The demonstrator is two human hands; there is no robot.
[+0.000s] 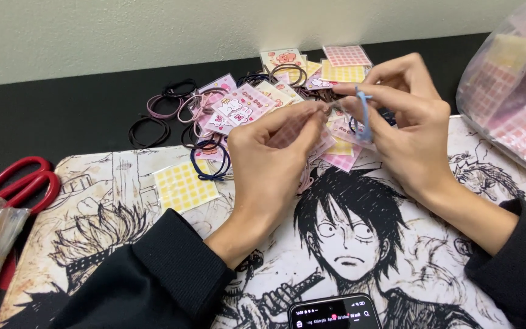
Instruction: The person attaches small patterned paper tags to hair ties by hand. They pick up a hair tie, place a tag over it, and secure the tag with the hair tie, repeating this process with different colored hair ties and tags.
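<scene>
The fingers of the left hand are pinched together on a small pink checkered card in a clear sleeve, above the middle of the drawing mat. The right hand meets it from the other side; its thumb and forefinger grasp a light blue hair tie, which hangs down in a loop between the two hands. A dark blue hair tie and a yellow checkered card lie on the mat near its far edge, just beside the left hand. Behind the hands, a heap of cards and hair ties spreads over the far edge of the mat. Red scissors rest off the left edge, a phone at the near edge, a clear bag of cards on the right.
</scene>
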